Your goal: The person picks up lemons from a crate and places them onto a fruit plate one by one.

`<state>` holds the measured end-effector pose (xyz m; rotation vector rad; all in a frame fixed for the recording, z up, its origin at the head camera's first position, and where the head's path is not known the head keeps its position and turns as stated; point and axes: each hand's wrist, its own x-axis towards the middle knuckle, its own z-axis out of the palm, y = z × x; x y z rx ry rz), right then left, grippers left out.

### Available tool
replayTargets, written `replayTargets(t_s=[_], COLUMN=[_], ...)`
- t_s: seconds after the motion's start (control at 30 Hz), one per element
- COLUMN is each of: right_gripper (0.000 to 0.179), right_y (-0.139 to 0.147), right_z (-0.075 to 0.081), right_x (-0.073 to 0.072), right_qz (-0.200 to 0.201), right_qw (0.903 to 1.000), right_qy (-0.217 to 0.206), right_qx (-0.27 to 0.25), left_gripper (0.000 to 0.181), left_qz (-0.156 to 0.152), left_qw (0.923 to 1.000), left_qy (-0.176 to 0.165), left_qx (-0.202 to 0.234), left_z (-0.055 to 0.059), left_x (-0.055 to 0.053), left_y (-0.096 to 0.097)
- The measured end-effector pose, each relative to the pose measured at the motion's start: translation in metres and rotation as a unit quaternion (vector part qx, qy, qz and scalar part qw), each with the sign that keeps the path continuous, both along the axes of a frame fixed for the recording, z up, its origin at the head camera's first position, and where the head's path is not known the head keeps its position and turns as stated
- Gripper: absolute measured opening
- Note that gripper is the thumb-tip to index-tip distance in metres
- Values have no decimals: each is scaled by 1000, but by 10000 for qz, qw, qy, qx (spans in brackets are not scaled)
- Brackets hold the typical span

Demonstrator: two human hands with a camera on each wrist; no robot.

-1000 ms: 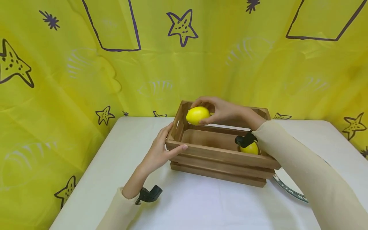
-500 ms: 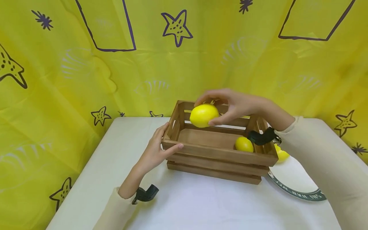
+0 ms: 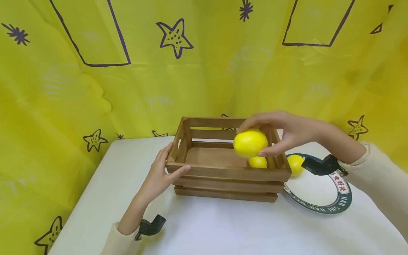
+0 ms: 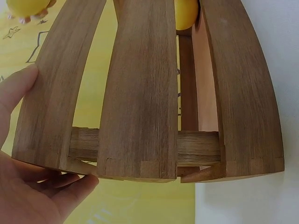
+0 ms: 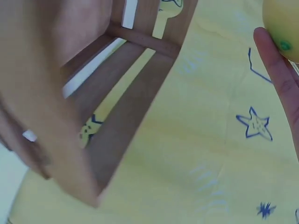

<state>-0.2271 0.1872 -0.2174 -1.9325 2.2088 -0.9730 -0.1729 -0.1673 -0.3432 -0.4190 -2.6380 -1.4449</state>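
Note:
A slatted wooden crate (image 3: 226, 173) stands on the white table. My left hand (image 3: 156, 180) grips its left end, thumb on the front slat and fingers round the side. In the left wrist view the thumb and fingers hold the crate's corner (image 4: 56, 140). Above the crate's right part, my right hand (image 3: 283, 131) pinches a yellow lemon (image 3: 250, 143) between thumb and fingers. The right wrist view catches only part of this lemon (image 5: 282, 28), with a green spot at its end. Another lemon (image 3: 258, 162) lies inside the crate at the right, partly hidden.
Right of the crate is a white plate (image 3: 342, 203) with a green lettered rim. A lemon (image 3: 295, 164) rests at its back left. A yellow curtain (image 3: 204, 81) with drawn starfish hangs behind the white tabletop (image 3: 216, 226).
My right hand has moved right with the lemon, from over the crate's left part to its right part. The view has turned right, showing more of the plate. My left hand keeps its grip.

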Motion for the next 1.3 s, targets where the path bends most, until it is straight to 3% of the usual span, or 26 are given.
replayTargets(t_s=[0.3,0.6,0.73,0.93,1.1,1.3], right_gripper=[62,59,60,65,69,66], right_y=[29,65,84,112,134,156], right_z=[-14,-14,-31,-60,-79,-109], right_x=[3,11,14,23,32,41], right_qz=[292,-62,-170,-760,-1438,-1687], right_qw=[9963,9943,9912,9864,9755,9613], right_qy=[-48,-4,-239,-496,-726,-1260], right_qx=[-801,-1062,-1294,-1368,-1496,-1776], left_gripper=[90,90,91,91,91,91], left_qz=[-52,-65,-85,-176,-158,-208], left_qw=[9998,9996,9995,9993,9989,9989], left_qy=[166,237,285,288,388,377], left_qx=[-57,-109,-131,-177,-187,-158], left_z=[4,7,6,2,1,0], left_x=[-2,-4,-3,1,0,-1], left_y=[-7,-10,-11,-12,-10,-6])
